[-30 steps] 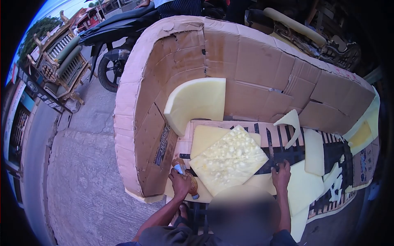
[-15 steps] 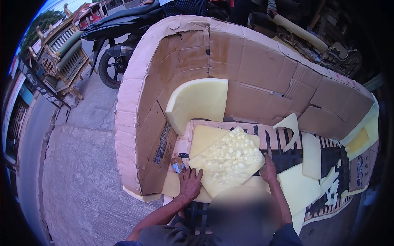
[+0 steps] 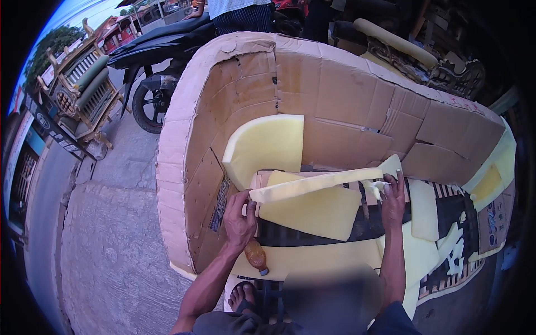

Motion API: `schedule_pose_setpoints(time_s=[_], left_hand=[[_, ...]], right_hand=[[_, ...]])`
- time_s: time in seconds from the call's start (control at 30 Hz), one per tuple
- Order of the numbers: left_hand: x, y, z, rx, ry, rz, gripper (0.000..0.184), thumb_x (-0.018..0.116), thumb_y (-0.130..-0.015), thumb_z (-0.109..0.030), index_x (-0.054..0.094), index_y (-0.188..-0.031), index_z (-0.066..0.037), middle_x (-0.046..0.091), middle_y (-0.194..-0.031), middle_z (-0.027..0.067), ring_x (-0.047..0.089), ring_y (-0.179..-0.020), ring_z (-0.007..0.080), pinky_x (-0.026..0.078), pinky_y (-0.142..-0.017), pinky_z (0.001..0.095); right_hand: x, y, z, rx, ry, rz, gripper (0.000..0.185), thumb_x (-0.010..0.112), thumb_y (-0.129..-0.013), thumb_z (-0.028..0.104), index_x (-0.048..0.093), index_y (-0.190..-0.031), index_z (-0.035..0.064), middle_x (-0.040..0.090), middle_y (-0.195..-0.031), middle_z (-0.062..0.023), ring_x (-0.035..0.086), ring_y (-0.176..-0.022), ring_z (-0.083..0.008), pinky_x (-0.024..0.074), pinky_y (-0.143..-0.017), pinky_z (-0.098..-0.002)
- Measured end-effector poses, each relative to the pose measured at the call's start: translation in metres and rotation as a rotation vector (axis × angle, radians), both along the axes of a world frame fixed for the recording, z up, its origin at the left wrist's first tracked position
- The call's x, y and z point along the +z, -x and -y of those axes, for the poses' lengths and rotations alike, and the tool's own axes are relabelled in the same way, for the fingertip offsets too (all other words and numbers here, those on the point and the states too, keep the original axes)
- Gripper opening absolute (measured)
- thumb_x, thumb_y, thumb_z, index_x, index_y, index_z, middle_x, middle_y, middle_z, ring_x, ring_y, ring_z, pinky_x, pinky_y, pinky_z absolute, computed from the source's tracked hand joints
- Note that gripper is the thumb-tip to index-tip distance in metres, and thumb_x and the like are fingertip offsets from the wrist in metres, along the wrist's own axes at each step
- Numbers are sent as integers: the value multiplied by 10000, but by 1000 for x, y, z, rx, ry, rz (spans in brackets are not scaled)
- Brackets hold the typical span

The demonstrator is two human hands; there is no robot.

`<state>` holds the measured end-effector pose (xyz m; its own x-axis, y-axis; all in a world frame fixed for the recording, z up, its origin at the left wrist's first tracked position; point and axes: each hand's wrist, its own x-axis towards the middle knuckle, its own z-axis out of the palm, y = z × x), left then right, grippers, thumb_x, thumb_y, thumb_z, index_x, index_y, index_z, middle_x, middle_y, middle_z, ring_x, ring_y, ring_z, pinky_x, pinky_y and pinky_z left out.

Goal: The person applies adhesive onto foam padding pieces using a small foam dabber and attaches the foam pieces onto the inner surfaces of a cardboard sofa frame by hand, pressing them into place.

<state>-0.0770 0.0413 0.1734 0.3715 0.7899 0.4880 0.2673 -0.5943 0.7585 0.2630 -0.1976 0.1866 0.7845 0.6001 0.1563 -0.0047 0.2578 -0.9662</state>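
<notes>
A thick foam piece, seen nearly edge-on, is raised between my two hands above the seat. My left hand pinches its left end, and my right hand grips its right end. Under it a flat yellow foam sheet lies on the black webbing. A bottle of orange-brown liquid rests on a long foam strip near my left wrist. Behind, a curved foam piece stands against the inner corner of the cardboard-covered sofa frame.
Foam sheets and torn scraps lie at the right of the seat. A motorcycle and a person in striped trousers are behind the frame. A wooden bench stands at the left.
The bumpy foam piece that lay flat has been lifted and tipped nearly edge-on. Both hands have moved up to its ends, and more of the sheet beneath shows.
</notes>
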Motion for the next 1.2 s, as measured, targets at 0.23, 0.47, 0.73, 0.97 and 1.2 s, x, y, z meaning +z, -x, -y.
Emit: schedule_pose_setpoints(time_s=[0.23, 0.47, 0.73, 0.97, 1.2], left_hand=[[56, 6, -33, 82, 14, 198, 196, 630, -967, -60, 674, -1147, 3, 693, -963, 140, 684, -896, 233, 533, -797, 345], [94, 13, -53, 119, 18, 216, 215, 591, -1017, -105, 667, -1173, 22, 716, -1013, 113, 661, -916, 177, 525, -816, 328], [109, 7, -61, 234, 99, 224, 263, 589, -1037, -179, 676, -1166, 32, 715, -922, 100, 645, -844, 140, 525, -765, 306], [126, -2, -67, 283, 97, 267, 304, 621, -1018, -221, 667, -1190, 26, 710, -927, 98, 646, -797, 134, 533, -725, 308], [151, -49, -64, 239, -23, 169, 349, 780, -880, -187, 642, -1131, 14, 702, -848, 118, 672, -709, 180, 547, -670, 340]], right_hand=[[-14, -17, -49, 24, 506, 92, 539, 688, -886, 148, 560, -1404, 69, 643, -1255, -168, 624, -1148, -253, 483, -995, -401], [-9, -6, -64, -4, 930, 492, 433, 718, -840, 203, 693, -1242, 45, 728, -1163, -135, 667, -1139, -253, 468, -1025, -393], [39, 18, -78, 50, 243, -177, 498, 677, -925, 230, 580, -1346, -18, 654, -1282, -159, 611, -1218, -266, 459, -1045, -401], [68, 42, -112, 233, 165, 311, 618, 752, -887, 160, 507, -1435, 17, 610, -1344, -157, 597, -1212, -208, 494, -1014, -379], [94, 64, -230, -301, 167, 717, 625, 778, -824, 154, 565, -1400, 37, 613, -1057, -190, 638, -996, -345, 519, -890, -429]])
